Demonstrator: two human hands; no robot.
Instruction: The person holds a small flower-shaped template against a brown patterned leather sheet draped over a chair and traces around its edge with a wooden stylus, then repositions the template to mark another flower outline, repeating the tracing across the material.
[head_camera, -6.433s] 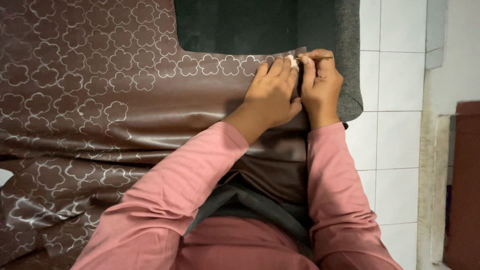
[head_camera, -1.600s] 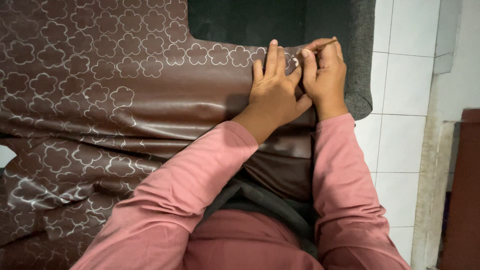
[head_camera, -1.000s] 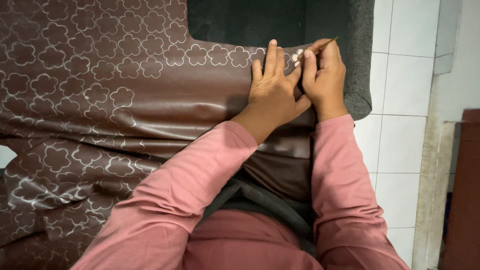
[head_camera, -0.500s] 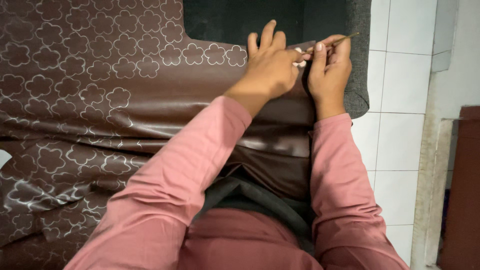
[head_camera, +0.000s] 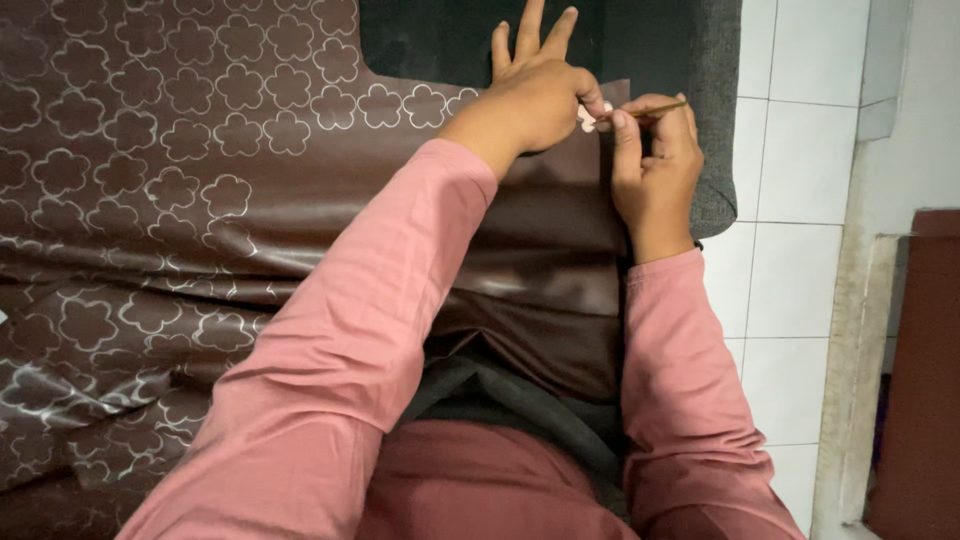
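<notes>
Brown glossy fabric with pale outlined flower shapes (head_camera: 180, 190) spreading over most of the view, lying across a dark grey padded surface (head_camera: 715, 110) and falling in folds toward the lap; white wall tiles (head_camera: 790, 180) showing at the right. Pink-sleeved arms reaching forward side by side from the bottom, both meeting near the fabric's far right edge. Left hand (head_camera: 535, 95) resting palm-down on the fabric, three fingers splayed and pointing away, thumb and forefinger pinching together at a small pale spot beside the other hand. Right hand (head_camera: 655, 165) curling shut, fingertips clamping a thin brownish stick-like tool (head_camera: 655, 108), tip angling toward the left thumb. Hands almost touching at the fingertips.
</notes>
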